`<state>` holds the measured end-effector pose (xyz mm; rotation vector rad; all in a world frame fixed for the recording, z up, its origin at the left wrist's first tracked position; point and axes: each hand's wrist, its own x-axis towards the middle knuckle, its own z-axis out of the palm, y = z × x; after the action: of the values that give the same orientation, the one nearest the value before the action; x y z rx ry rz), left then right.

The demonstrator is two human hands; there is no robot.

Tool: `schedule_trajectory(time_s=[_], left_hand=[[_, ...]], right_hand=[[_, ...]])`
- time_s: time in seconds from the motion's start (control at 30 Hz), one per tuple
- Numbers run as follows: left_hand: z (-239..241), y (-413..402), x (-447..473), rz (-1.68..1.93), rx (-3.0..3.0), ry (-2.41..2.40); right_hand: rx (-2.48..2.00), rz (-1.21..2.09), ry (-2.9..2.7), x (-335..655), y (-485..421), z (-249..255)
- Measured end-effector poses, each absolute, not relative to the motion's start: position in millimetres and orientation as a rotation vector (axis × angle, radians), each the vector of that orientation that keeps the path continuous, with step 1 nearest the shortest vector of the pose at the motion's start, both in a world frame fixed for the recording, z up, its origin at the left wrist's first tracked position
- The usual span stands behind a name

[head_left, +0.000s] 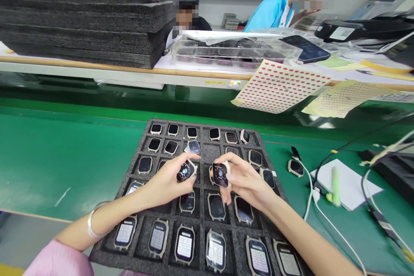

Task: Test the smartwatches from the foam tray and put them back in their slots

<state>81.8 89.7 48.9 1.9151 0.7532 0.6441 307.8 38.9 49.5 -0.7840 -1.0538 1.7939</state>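
Note:
My left hand (171,179) is closed on a smartwatch body (185,171) without a strap, its dark screen lit with a blue and white picture. In my right hand (244,174) is a second smartwatch body (221,175), held between thumb and fingers, its screen lit in a similar way. Both hands are over a black foam tray (142,263) divided into pockets. Several more watch bodies lie in the pockets. Those in the front row, such as one watch (185,243), show pale lit screens; the back rows look dark. My forearms hide some pockets.
A lone watch (295,167), white cables (310,189), a white sheet (347,183) and a green stick-like object (335,186) lie right of the tray. Stacked black foam (84,21) and a phone (305,48) rest on the shelf. Sticker sheets (281,88) overhang it. Two people sit beyond.

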Motion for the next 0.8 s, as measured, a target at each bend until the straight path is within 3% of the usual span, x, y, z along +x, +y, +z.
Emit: schedule_trajectory(time_s=[0.8], left_hand=[[47.2,91.2,79.6,0.694,1.951,0.784]], right_hand=[[-0.768,1.735,-1.089,308.7,37.7,49.7]])
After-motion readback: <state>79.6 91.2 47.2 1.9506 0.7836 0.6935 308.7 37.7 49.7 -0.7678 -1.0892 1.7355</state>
